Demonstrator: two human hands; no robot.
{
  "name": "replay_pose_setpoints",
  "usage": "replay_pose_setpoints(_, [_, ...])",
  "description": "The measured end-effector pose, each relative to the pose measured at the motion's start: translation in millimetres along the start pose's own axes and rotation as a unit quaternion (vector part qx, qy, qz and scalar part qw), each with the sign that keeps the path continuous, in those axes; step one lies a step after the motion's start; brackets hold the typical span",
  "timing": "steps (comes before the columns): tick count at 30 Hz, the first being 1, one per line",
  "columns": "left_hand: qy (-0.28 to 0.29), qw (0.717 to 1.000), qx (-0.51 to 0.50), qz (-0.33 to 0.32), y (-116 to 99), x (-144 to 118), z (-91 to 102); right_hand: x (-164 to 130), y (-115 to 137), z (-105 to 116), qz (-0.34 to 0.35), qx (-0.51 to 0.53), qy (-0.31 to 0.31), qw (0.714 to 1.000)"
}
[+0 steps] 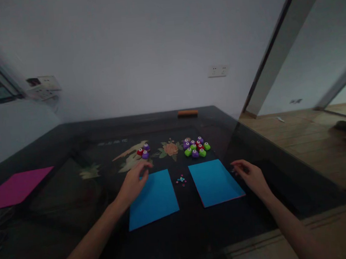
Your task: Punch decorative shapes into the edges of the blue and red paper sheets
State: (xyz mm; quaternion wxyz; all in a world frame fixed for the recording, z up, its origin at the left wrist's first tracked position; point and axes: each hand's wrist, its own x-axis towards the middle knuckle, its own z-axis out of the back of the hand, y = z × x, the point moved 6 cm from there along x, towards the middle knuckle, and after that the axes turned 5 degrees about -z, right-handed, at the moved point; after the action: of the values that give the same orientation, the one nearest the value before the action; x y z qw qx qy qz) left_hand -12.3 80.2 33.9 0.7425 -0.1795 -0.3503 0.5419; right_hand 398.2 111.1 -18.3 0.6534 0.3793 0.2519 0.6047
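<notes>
My left hand [135,178] hovers over the upper left corner of a blue sheet [156,200], its fingers curved and the thumb apart, with nothing visible between them. Just beyond its fingertips sits a small group of red and purple eyeball toys [145,152]. At the right edge of a second blue sheet [216,182] is my right hand [248,173], fingers bent and thumb separate. Small pale specks show near its fingertips, too small to name. Between the two sheets lies a little cluster of tiny coloured pieces [181,180], mostly blue, white and pink.
A larger group of purple, green and red eyeball toys [196,147] stands behind the right sheet. The dark glossy table [181,240] bears a printed flower pattern. A magenta sheet [18,186] lies at far left, a brown stick-like object [187,112] at the back edge.
</notes>
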Motion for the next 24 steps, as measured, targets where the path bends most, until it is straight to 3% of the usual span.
replay_pose_setpoints(3, [0.025, 0.996, 0.078, 0.035, 41.7, -4.9, 13.7, 1.3, 20.4, -4.0, 0.027, -0.034, -0.018, 0.999])
replay_pose_setpoints(6, [0.045, 0.993, 0.101, 0.041, 55.2, -10.2, 18.1, 0.9, 65.9, -26.5, 0.086, -0.043, 0.000, 0.995])
replay_pose_setpoints(10, [0.070, 0.990, 0.104, 0.064, 58.5, -13.3, 21.8, -1.9, 138.3, -93.6, 0.184, -0.062, 0.130, 0.972])
replay_pose_setpoints(13, [0.105, 0.987, 0.083, 0.084, 62.2, -14.9, 23.2, -5.7, 171.5, -146.4, 0.243, -0.111, 0.216, 0.939])
replay_pose_setpoints(15, [0.111, 0.987, 0.070, 0.092, 64.0, -15.7, 25.3, -6.6, 178.6, -171.7, 0.247, -0.149, 0.245, 0.926])
replay_pose_setpoints(18, [0.117, 0.986, 0.064, 0.102, 65.9, -16.8, 26.6, -9.2, 180.0, -192.9, 0.250, -0.185, 0.271, 0.911])
replay_pose_setpoints(24, [0.134, 0.982, 0.060, 0.117, 69.8, -18.4, 23.1, -15.0, 179.6, -200.2, 0.264, -0.226, 0.280, 0.895])
